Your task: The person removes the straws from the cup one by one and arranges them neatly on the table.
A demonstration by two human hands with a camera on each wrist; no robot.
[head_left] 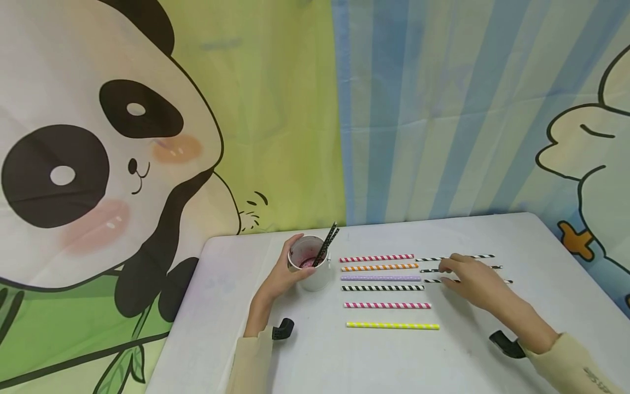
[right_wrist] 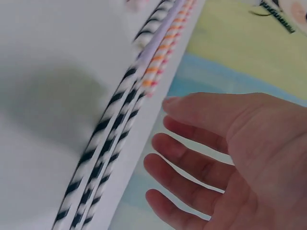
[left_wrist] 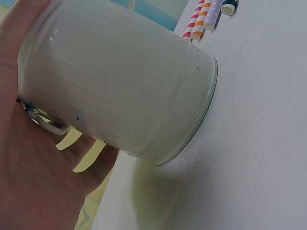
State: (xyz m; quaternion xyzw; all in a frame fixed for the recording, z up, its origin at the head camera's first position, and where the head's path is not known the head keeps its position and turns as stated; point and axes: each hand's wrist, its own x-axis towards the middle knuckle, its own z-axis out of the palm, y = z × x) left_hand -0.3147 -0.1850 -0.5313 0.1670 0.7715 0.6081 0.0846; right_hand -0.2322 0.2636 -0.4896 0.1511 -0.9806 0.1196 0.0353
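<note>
My left hand (head_left: 280,276) grips a small white bucket (head_left: 316,280), thumb at the near rim and fingers around its far side. In the left wrist view the bucket's pale wall (left_wrist: 124,76) fills much of the picture. Two black straws with light specks (head_left: 325,246) lean out of it. Over at the right, my right hand (head_left: 474,280) hovers above three black-and-white straws (head_left: 432,259), hiding their middles in the head view. In the right wrist view its fingers (right_wrist: 184,155) are loosely bent, apart from the straws, and hold nothing.
Left of those three lies a column of paper straws: red-striped (head_left: 376,258), orange-striped (head_left: 379,267), lilac (head_left: 381,278), black-striped (head_left: 383,288), pink-striped (head_left: 387,305) and yellow (head_left: 392,325). All rest on a white table (head_left: 315,361). A printed curtain (head_left: 275,109) hangs behind its back edge.
</note>
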